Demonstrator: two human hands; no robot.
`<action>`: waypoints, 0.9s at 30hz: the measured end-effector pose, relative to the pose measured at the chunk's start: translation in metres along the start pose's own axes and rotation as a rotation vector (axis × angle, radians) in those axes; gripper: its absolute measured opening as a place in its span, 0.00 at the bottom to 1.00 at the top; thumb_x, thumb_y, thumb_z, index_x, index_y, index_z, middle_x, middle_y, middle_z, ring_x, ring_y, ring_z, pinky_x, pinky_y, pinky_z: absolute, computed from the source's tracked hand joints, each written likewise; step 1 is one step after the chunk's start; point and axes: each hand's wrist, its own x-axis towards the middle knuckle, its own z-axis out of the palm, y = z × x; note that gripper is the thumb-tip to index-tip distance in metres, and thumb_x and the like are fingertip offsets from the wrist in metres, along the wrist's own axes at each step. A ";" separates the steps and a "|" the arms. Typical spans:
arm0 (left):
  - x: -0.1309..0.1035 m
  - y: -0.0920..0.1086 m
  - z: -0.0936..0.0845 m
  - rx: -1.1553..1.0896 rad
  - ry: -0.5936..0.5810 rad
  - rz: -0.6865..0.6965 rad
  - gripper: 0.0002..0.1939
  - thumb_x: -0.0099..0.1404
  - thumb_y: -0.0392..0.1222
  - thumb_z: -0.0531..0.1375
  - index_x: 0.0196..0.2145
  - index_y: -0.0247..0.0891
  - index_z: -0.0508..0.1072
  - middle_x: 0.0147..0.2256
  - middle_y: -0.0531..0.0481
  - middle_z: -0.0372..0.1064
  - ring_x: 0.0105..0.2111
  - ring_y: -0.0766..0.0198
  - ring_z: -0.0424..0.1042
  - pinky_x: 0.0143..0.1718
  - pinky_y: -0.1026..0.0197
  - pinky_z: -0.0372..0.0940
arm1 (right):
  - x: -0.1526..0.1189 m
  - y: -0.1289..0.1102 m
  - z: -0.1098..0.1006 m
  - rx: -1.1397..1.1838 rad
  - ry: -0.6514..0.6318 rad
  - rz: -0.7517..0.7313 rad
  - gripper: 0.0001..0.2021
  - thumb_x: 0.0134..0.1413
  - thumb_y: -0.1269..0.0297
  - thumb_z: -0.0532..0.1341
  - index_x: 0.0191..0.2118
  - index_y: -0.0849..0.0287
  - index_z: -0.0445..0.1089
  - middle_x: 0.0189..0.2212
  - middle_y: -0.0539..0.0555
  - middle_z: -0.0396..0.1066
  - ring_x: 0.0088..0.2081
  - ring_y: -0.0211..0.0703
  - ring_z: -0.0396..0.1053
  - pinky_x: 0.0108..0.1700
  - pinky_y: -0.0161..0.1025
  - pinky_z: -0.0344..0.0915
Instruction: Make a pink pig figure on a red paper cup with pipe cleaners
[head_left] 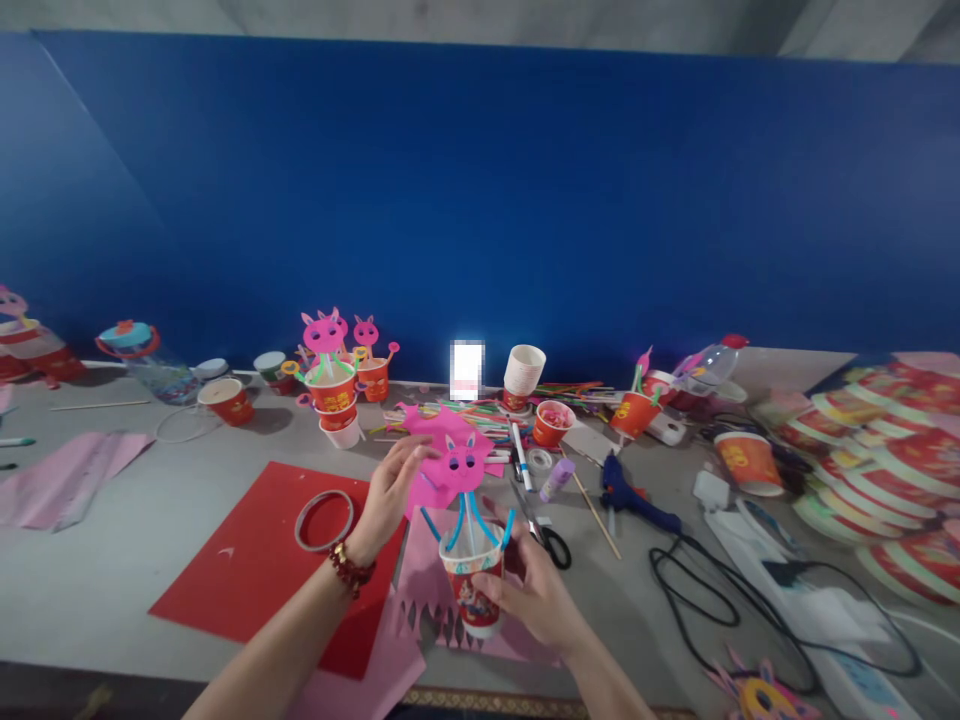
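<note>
In my right hand is a red printed paper cup, held upright with the thumb across its front. Blue pipe cleaners bend out over the cup's rim. A pink foam animal head with ears and two dark eyes stands above the cup on a pale stick. To the left of that head, my left hand has its fingers stretched out over a torn-edged pink foam sheet. Whether its fingertips touch the sheet, I cannot tell.
Finished cup figures stand at the back left. A red sheet bears a tape ring. Scissors, a glue stick and a blue glue gun lie right, with a black cable. Stacked paper cups fill the far right.
</note>
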 end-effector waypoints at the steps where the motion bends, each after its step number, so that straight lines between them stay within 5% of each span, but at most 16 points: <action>1: -0.001 0.003 0.002 -0.004 -0.037 0.011 0.16 0.69 0.50 0.56 0.36 0.38 0.78 0.48 0.43 0.73 0.51 0.54 0.69 0.53 0.57 0.59 | 0.000 0.000 0.000 0.011 -0.005 0.008 0.38 0.50 0.55 0.70 0.65 0.52 0.55 0.56 0.60 0.68 0.56 0.56 0.67 0.57 0.54 0.64; 8: -0.007 0.006 0.014 -0.111 -0.112 -0.094 0.13 0.63 0.50 0.63 0.30 0.37 0.77 0.35 0.47 0.75 0.40 0.57 0.71 0.45 0.59 0.63 | -0.001 -0.007 0.000 0.120 -0.063 0.029 0.38 0.52 0.52 0.68 0.66 0.53 0.54 0.54 0.60 0.70 0.54 0.56 0.70 0.56 0.54 0.65; 13: -0.010 -0.004 0.014 -0.372 -0.044 -0.209 0.18 0.63 0.55 0.60 0.40 0.38 0.78 0.42 0.43 0.76 0.46 0.53 0.71 0.52 0.55 0.62 | -0.003 -0.004 0.001 0.189 -0.054 0.033 0.39 0.50 0.53 0.69 0.66 0.51 0.54 0.54 0.59 0.70 0.52 0.54 0.71 0.56 0.53 0.66; 17: -0.023 -0.007 0.014 -0.600 -0.193 -0.228 0.24 0.67 0.59 0.55 0.44 0.36 0.76 0.44 0.39 0.74 0.46 0.50 0.72 0.52 0.48 0.64 | -0.002 0.000 0.001 0.220 -0.021 0.040 0.41 0.49 0.53 0.70 0.66 0.52 0.53 0.56 0.61 0.69 0.56 0.57 0.68 0.57 0.56 0.64; 20: -0.038 -0.006 0.015 -0.658 -0.324 -0.274 0.19 0.65 0.52 0.60 0.48 0.37 0.74 0.47 0.40 0.74 0.48 0.51 0.71 0.53 0.50 0.63 | 0.000 0.000 0.003 0.216 -0.012 0.037 0.41 0.48 0.53 0.71 0.65 0.52 0.55 0.58 0.61 0.67 0.59 0.57 0.65 0.59 0.56 0.62; 27: -0.046 -0.004 0.018 -0.689 -0.379 -0.306 0.20 0.61 0.46 0.66 0.50 0.41 0.72 0.50 0.41 0.72 0.53 0.49 0.69 0.54 0.50 0.62 | 0.003 -0.001 0.011 0.263 -0.021 -0.003 0.39 0.49 0.54 0.71 0.65 0.50 0.57 0.59 0.59 0.66 0.58 0.56 0.66 0.60 0.56 0.60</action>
